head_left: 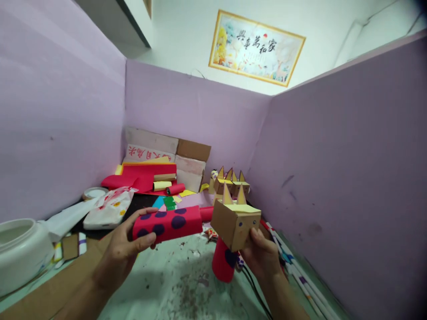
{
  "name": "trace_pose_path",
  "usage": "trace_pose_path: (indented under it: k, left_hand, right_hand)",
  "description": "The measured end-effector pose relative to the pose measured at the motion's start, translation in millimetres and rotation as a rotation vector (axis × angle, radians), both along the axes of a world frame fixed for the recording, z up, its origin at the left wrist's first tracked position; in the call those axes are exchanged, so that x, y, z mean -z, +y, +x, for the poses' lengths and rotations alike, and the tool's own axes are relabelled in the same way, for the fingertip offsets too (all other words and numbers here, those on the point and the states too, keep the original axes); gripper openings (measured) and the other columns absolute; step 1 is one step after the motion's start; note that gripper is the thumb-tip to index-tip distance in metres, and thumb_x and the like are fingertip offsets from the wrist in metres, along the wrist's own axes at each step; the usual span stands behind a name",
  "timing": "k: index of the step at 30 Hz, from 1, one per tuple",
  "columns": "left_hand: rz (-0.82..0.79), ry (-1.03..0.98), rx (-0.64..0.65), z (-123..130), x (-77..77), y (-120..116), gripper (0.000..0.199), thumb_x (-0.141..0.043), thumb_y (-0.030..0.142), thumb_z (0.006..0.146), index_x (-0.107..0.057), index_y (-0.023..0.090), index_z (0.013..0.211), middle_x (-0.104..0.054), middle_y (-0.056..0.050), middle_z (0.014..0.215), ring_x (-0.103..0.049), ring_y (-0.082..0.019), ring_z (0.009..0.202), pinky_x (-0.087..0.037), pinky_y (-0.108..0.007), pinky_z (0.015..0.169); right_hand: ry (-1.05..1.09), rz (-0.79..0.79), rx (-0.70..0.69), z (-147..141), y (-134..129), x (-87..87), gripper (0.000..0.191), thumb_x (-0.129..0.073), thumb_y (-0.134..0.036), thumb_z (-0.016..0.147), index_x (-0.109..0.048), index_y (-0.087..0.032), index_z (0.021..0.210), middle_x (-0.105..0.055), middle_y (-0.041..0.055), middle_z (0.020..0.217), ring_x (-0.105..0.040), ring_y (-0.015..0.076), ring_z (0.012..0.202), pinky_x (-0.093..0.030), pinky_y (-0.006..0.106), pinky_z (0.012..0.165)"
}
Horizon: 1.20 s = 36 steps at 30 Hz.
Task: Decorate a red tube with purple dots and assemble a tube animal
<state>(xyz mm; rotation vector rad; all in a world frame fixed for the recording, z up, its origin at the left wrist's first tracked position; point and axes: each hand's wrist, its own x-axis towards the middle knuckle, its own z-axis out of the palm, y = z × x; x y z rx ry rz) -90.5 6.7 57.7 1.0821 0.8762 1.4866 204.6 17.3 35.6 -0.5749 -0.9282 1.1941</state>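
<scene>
Red paper wraps a tube with purple spots [168, 225], raised above the surface [173, 280] in the middle of the scene. The left hand [122, 246] grasps its near end, thumb on the front and fingers behind. Just to the right, at nearly the same height, the right hand [263, 253] pinches a brown cardboard box [233, 226] by its lower corner. The box has two pointed ears, a pale yellow top and two small dark dots like eyes. A plain red tube [207, 214] shows between the two pieces; whether it joins either one, I cannot tell. Partly hidden below the box is a red cup shape [223, 264] with a purple spot.

Behind the held box sit more eared cardboard boxes [233, 186]. Red sheets [150, 171] and flattened cardboard [191, 171] lie farther back on the left. A white pot [25, 251] stands at the far left, and white rods [305, 282] run along the right. Lilac panels [196, 106] enclose three sides, with a gold-framed picture [256, 49] on the wall above.
</scene>
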Motion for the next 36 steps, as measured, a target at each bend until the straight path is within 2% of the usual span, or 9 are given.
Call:
trace_pose_path:
  k: [3,5,8,10,15,21,25,30,36]
  left_hand:
    - [0.008,0.140,-0.014,3.2,-0.9,-0.9,0.061,-0.084,0.034,0.059,-0.059,0.019,0.113,-0.069,-0.003,0.084,-0.060,-0.018,0.071,-0.048,-0.026,0.064]
    - [0.023,0.210,-0.042,3.7,-0.7,-4.0,0.059,-0.084,0.035,0.058,-0.060,0.019,0.109,-0.068,-0.003,0.084,-0.059,-0.018,0.071,-0.047,-0.027,0.063]
    - [0.039,0.254,-0.118,2.1,-0.1,-9.3,0.056,-0.083,0.036,0.057,-0.062,0.019,0.106,-0.066,-0.001,0.079,-0.057,-0.016,0.068,-0.045,-0.025,0.062]
    - [0.042,0.272,-0.115,-0.5,0.4,-10.8,0.056,-0.083,0.037,0.057,-0.061,0.019,0.106,-0.065,0.000,0.077,-0.056,-0.016,0.067,-0.044,-0.024,0.061]
    - [0.073,0.262,-0.018,-6.7,1.9,-8.3,0.059,-0.085,0.035,0.054,-0.061,0.018,0.105,-0.064,0.000,0.074,-0.054,-0.015,0.066,-0.044,-0.024,0.059]
    - [0.140,0.313,-0.040,-7.0,4.9,-6.6,0.055,-0.085,0.035,0.053,-0.064,0.018,0.101,-0.060,0.000,0.077,-0.054,-0.015,0.066,-0.043,-0.024,0.058]
    - [0.103,0.293,-0.022,-5.9,9.0,-6.4,0.058,-0.085,0.037,0.054,-0.063,0.019,0.104,-0.061,-0.001,0.078,-0.054,-0.016,0.067,-0.044,-0.026,0.060]
    - [0.090,0.288,-0.041,-2.4,5.9,-8.3,0.055,-0.086,0.035,0.053,-0.065,0.019,0.101,-0.060,0.000,0.074,-0.054,-0.017,0.065,-0.043,-0.027,0.060]
    - [0.096,0.222,-0.008,1.2,0.8,-10.2,0.050,-0.085,0.031,0.051,-0.066,0.020,0.096,-0.060,0.002,0.071,-0.053,-0.016,0.064,-0.044,-0.027,0.061]
  right_hand:
    - [0.014,-0.048,-0.011,-1.0,-2.6,3.8,0.068,-0.086,-0.041,0.057,-0.066,-0.025,0.120,-0.078,0.0090,0.101,-0.072,0.0355,0.097,-0.056,0.048,0.085]
    - [0.008,-0.073,-0.020,-2.7,-4.1,5.9,0.071,-0.087,-0.041,0.055,-0.066,-0.025,0.120,-0.078,0.0096,0.101,-0.071,0.0366,0.098,-0.056,0.049,0.085]
    - [-0.002,-0.134,-0.043,-6.7,-6.4,8.9,0.071,-0.089,-0.041,0.050,-0.067,-0.024,0.116,-0.078,0.0106,0.098,-0.072,0.0367,0.092,-0.058,0.047,0.075]
    - [-0.023,-0.154,-0.053,-9.9,-8.1,10.0,0.074,-0.090,-0.040,0.047,-0.067,-0.023,0.115,-0.077,0.0109,0.098,-0.072,0.0355,0.088,-0.059,0.043,0.068]
    - [-0.063,-0.137,-0.032,-13.9,-10.4,11.2,0.081,-0.092,-0.039,0.046,-0.064,-0.025,0.121,-0.078,0.0085,0.093,-0.071,0.0323,0.088,-0.059,0.039,0.069]
    - [-0.105,-0.114,-0.034,-14.3,-10.5,14.6,0.084,-0.090,-0.041,0.050,-0.060,-0.025,0.127,-0.077,0.0106,0.101,-0.070,0.0324,0.093,-0.058,0.040,0.074]
    - [-0.105,-0.098,-0.035,-16.9,-13.3,13.4,0.078,-0.090,-0.041,0.052,-0.063,-0.026,0.123,-0.077,0.0100,0.102,-0.071,0.0300,0.089,-0.058,0.037,0.070]
    - [-0.113,-0.094,-0.020,-18.2,-14.4,13.5,0.068,-0.092,-0.039,0.051,-0.068,-0.026,0.113,-0.077,0.0087,0.100,-0.071,0.0302,0.091,-0.058,0.041,0.077]
    - [-0.145,-0.100,0.019,-17.7,-14.6,14.3,0.082,-0.092,-0.042,0.048,-0.062,-0.027,0.123,-0.077,0.0107,0.101,-0.071,0.0334,0.090,-0.059,0.044,0.072]
